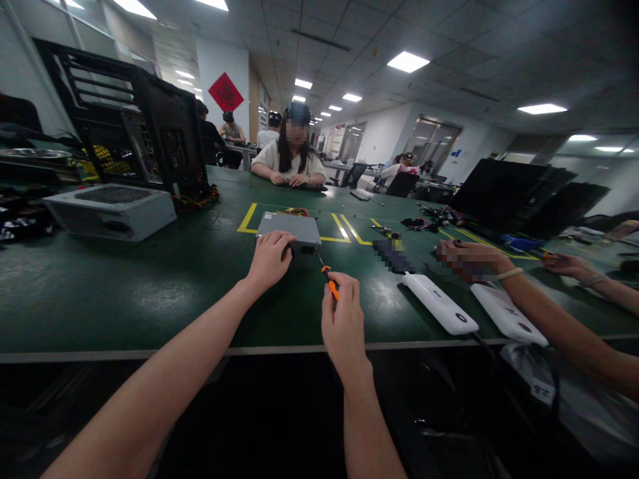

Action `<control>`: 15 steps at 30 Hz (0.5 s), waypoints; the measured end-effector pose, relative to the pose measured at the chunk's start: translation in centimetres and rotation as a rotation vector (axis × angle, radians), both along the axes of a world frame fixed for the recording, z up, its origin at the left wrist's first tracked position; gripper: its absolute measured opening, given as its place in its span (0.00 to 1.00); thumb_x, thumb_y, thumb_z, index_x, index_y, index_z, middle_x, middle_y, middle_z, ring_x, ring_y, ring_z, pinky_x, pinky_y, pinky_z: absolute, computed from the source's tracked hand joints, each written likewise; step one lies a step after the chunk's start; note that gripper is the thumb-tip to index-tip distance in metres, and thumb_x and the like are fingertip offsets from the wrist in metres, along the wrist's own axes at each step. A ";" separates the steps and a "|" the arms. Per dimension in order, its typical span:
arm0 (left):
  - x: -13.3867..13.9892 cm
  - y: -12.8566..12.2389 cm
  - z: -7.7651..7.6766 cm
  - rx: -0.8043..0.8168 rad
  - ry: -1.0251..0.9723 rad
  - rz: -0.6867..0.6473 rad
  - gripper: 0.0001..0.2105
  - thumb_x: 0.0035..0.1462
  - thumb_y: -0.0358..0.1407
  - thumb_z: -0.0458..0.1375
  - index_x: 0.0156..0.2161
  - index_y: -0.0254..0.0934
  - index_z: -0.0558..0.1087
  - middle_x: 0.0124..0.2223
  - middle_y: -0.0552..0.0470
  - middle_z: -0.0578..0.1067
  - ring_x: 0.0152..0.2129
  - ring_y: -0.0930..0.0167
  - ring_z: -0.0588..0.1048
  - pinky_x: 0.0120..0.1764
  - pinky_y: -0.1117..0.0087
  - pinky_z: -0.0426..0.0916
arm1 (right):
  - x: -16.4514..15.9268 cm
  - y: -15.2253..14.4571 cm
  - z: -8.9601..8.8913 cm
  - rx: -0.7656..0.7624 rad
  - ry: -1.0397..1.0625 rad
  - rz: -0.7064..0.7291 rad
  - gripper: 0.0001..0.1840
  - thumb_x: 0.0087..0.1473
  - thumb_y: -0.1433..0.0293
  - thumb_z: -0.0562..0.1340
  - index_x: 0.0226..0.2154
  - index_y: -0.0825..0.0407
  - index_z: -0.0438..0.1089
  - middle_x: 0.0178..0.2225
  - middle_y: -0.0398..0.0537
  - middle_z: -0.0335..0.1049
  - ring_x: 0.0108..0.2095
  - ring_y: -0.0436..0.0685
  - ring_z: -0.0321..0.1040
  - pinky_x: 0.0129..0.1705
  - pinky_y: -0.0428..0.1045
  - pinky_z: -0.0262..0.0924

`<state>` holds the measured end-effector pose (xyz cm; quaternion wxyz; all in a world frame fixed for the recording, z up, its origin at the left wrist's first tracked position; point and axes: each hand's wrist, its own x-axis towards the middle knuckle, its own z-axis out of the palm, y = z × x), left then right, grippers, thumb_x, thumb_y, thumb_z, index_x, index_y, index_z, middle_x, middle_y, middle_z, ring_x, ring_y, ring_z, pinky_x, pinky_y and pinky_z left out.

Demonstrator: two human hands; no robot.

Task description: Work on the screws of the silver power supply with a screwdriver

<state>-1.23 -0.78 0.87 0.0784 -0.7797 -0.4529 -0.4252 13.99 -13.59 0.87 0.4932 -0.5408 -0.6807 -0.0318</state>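
A small grey computer power supply unit (pixel 294 227) lies flat on the green table, with coloured wires (pixel 299 211) at its far side. Over its near left edge my left hand (pixel 271 259) is closed, fingers on the top face and thumb at the front side. My right hand (pixel 345 313) is wrapped round the orange and black handle of a screwdriver (pixel 327 273). The screwdriver's thin shaft points up and left to the unit's near right corner, by a black socket. Whether the tip sits in a screw is too small to tell.
A larger power supply (pixel 114 209) and a black computer case (pixel 150 133) stand left. White power banks (pixel 442 305) lie right, beside a co-worker's arm (pixel 564 316). Cables (pixel 434 218) and dark panels (pixel 504 193) lie beyond. Opposite sits a person (pixel 289 156). The table's near edge (pixel 200 352) runs below my hands.
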 end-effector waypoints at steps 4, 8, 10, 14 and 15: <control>0.0 -0.1 0.1 -0.011 0.004 0.004 0.14 0.54 0.29 0.49 0.45 0.40 0.68 0.47 0.49 0.70 0.45 0.65 0.66 0.50 0.60 0.58 | 0.1 0.3 -0.1 -0.078 0.049 -0.121 0.15 0.60 0.64 0.46 0.43 0.53 0.61 0.40 0.52 0.65 0.32 0.54 0.69 0.34 0.51 0.64; 0.0 -0.1 0.2 -0.018 0.005 0.010 0.14 0.54 0.28 0.49 0.45 0.40 0.68 0.47 0.50 0.71 0.45 0.64 0.66 0.49 0.60 0.58 | 0.5 0.1 0.0 -0.132 0.041 -0.159 0.16 0.60 0.61 0.47 0.43 0.53 0.61 0.39 0.52 0.68 0.34 0.56 0.70 0.34 0.52 0.63; 0.0 -0.1 0.1 -0.015 0.008 0.011 0.14 0.54 0.28 0.49 0.45 0.40 0.68 0.47 0.50 0.71 0.46 0.65 0.66 0.49 0.61 0.58 | 0.4 -0.1 0.1 -0.107 0.020 -0.113 0.15 0.59 0.64 0.48 0.45 0.54 0.60 0.44 0.56 0.65 0.41 0.58 0.68 0.38 0.52 0.63; 0.0 0.0 0.0 -0.007 0.014 0.018 0.14 0.54 0.29 0.49 0.45 0.40 0.68 0.46 0.50 0.71 0.45 0.65 0.66 0.49 0.61 0.58 | 0.1 -0.2 0.1 -0.094 0.038 -0.036 0.15 0.59 0.68 0.47 0.47 0.54 0.58 0.47 0.57 0.64 0.43 0.57 0.68 0.39 0.52 0.64; 0.0 0.0 0.0 -0.006 0.016 0.018 0.14 0.54 0.29 0.49 0.45 0.40 0.68 0.46 0.50 0.71 0.45 0.64 0.66 0.49 0.61 0.58 | 0.0 -0.2 0.0 -0.108 0.053 -0.048 0.15 0.59 0.67 0.47 0.47 0.53 0.58 0.45 0.56 0.65 0.41 0.57 0.69 0.38 0.52 0.64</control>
